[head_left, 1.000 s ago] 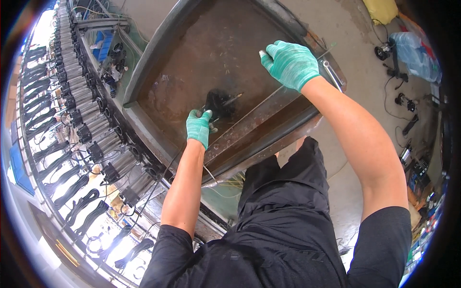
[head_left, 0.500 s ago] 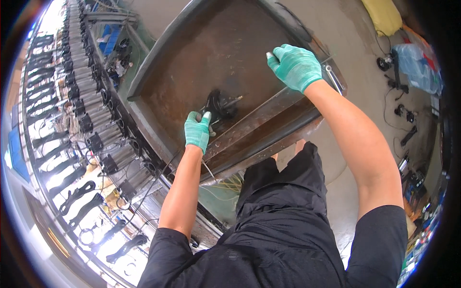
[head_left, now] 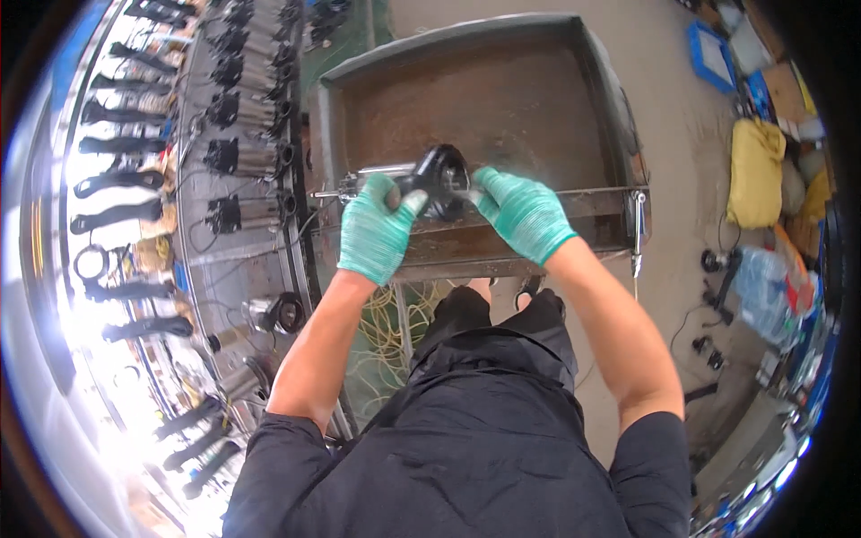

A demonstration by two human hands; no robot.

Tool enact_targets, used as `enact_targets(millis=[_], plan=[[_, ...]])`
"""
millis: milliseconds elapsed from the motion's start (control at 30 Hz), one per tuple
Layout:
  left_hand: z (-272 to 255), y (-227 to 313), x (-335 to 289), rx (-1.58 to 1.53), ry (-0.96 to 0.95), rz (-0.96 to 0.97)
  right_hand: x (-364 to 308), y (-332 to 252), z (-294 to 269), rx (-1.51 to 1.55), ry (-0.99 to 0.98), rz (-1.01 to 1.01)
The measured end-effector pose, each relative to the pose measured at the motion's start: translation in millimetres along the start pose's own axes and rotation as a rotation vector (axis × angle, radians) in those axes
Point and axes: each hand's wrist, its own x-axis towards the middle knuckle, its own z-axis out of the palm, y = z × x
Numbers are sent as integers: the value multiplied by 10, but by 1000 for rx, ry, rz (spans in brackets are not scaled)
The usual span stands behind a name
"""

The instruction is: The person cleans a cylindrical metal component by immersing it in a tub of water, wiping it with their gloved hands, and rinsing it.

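My left hand (head_left: 378,229), in a green knit glove, grips a black round-flanged motor part (head_left: 443,166) above the near side of a brown metal tray (head_left: 484,117). Its thumb presses on the flange. A silvery cylindrical piece (head_left: 387,169) shows just left of the flange; whether it belongs to the same part I cannot tell. My right hand (head_left: 525,211), gloved alike, is closed at the flange's right side. Its thumb and fingertips meet by a small pale piece at the centre, too blurred to name. A thin bar crosses the tray behind both hands.
A wrench-like metal tool (head_left: 639,220) hangs at the tray's right edge. To the left, a bench (head_left: 215,269) carries rows of motors and black cables. Yellow hoses (head_left: 386,327) lie under the tray. A yellow sack (head_left: 753,175) and plastic bags (head_left: 764,287) lie on the right-hand floor.
My right hand has come down and left from above the tray's right side to the motor part. My left hand has raised the part. The view has turned, so the tray sits squarer ahead.
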Motion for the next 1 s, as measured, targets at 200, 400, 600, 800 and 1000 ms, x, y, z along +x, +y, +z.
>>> enact_targets(millis=[200, 400, 600, 800, 1000], plan=[[163, 241, -490, 155, 84, 38, -332, 61, 275, 188, 15, 114], [475, 2, -749, 100, -20, -51, -616, 343, 619, 221, -76, 152], [613, -121, -805, -48, -189, -50, -823, 636, 850, 389, -67, 184], [-532, -1081, -654, 400, -149, 84, -768, 548, 565, 389, -263, 367], [-913, -2607, -533, 696, -301, 481, -618, 470, 387, 132, -510, 341]])
